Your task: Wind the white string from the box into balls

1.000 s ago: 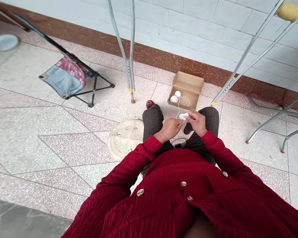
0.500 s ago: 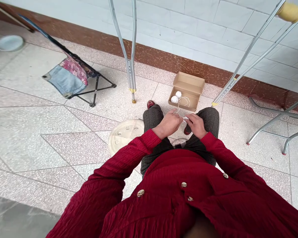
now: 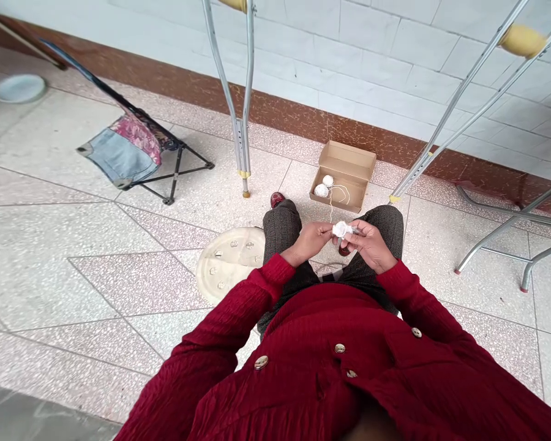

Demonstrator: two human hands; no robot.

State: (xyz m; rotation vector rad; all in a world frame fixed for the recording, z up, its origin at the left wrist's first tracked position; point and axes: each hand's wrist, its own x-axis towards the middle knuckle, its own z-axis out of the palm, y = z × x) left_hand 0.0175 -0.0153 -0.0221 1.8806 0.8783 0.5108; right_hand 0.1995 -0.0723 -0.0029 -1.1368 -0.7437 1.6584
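I sit with my knees apart, wearing a red buttoned top. A small white ball of string (image 3: pixel 341 229) is pinched between both hands above my lap. My left hand (image 3: pixel 311 240) grips it from the left with closed fingers. My right hand (image 3: pixel 370 243) holds it from the right, fingers curled. A thin white strand runs from the ball up to an open cardboard box (image 3: pixel 344 176) on the floor ahead, which holds two more white balls (image 3: pixel 324 187) and loose string.
A round cream tray (image 3: pixel 227 263) with several small metal pieces lies on the floor by my left knee. Two crutches (image 3: pixel 241 92) lean on the tiled wall. A folding stool (image 3: pixel 128 147) stands at left, a metal chair frame (image 3: pixel 509 233) at right, a white plate (image 3: pixel 18 87) far left.
My hands turned the white ball: it was hidden under my fingers half a second ago and now shows between both hands. The view tilted slightly down.
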